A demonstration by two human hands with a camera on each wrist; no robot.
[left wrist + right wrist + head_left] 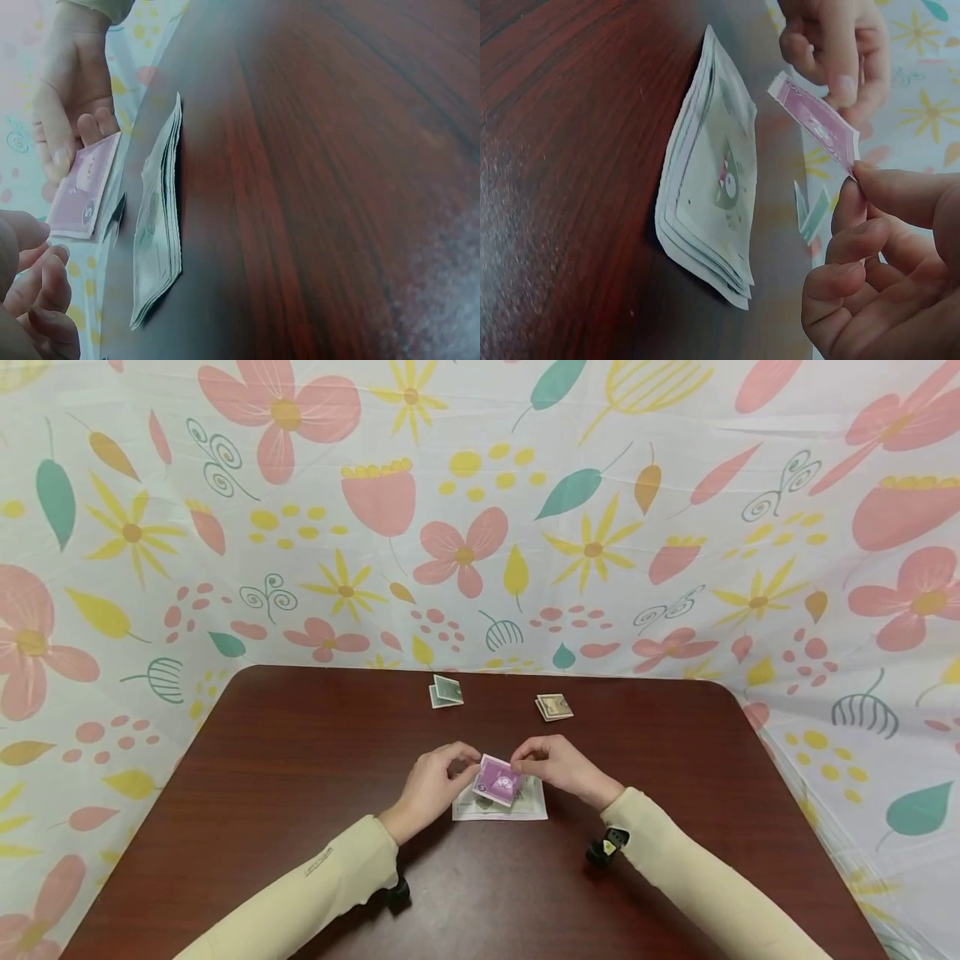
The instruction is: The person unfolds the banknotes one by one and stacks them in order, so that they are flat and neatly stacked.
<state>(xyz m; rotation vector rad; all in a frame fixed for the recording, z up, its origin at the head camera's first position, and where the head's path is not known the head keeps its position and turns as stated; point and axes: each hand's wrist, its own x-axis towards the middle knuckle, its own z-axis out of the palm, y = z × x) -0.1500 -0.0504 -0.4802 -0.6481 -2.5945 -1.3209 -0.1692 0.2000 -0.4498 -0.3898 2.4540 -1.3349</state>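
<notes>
Backdrop: white floral cloth with pink, yellow and teal print, standing behind the table and along both sides of it. Table: dark reddish-brown, wood-grained, rounded far corners, some glare on the near part. Sleeves: left sleeve and right sleeve both cream, reaching in from the near side; small dark lettering on the left one. Left hand: thumb and finger closed together on an edge of the purple note, at its left in the head view. Right hand: thumb and finger likewise pinching the note, at the opposite side; remaining fingers curled in. Stack of pale printed sheets: flat on the table between the hands, several layers visible at its edge. Purple note: pale border, light motif in the middle, tilted, held between both hands above the stack; wrist views show it apart from the sheets. Green folded paper: near the far table edge, its halves partly spread. Tan folded paper: to the right of the green one, slightly closer to the hands, also partly spread
</notes>
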